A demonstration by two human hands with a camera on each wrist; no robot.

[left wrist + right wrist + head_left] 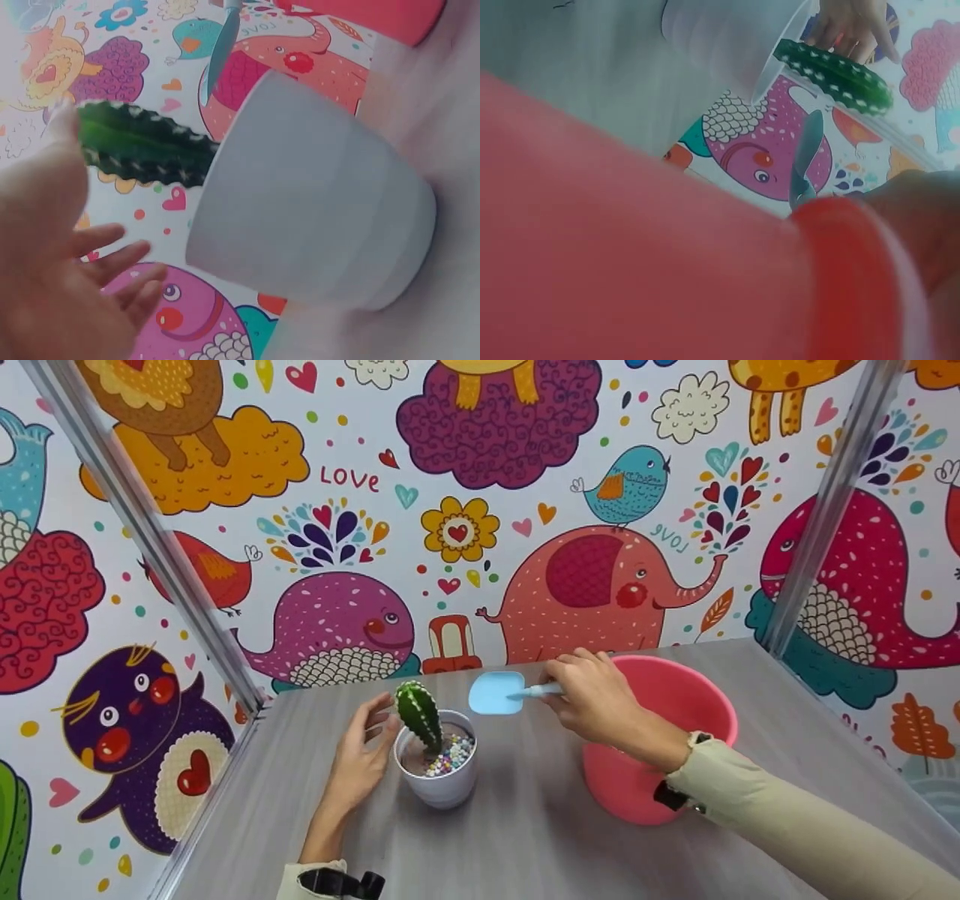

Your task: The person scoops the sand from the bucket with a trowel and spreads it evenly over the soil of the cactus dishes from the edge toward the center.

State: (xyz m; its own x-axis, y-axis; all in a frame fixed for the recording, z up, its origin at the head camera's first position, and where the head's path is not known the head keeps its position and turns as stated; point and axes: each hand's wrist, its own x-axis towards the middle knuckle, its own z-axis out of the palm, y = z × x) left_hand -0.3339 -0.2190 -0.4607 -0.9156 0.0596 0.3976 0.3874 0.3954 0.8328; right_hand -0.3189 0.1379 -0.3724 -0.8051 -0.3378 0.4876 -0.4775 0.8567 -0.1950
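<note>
A green cactus (418, 716) with white spines leans in a white pot (442, 791). Colored pebbles (456, 751) cover part of the brown surface inside the pot. To the left of the cactus, my left hand (361, 757) has loosely bent fingers and holds nothing; in the left wrist view its thumb is close to the cactus tip. My right hand (596, 701) grips the handle of a small light-blue shovel (495, 694). The blade is out past the pot's right side, above the table. Beneath the right forearm stands a pink bucket (626, 787), its inside mostly hidden.
The grey wood-grain table (525, 840) carries the pot and bucket. Behind it rises a wall (465, 600) printed with cartoon animals. Metal posts (180, 577) frame it left and right. The bucket wall (645, 262) fills much of the right wrist view.
</note>
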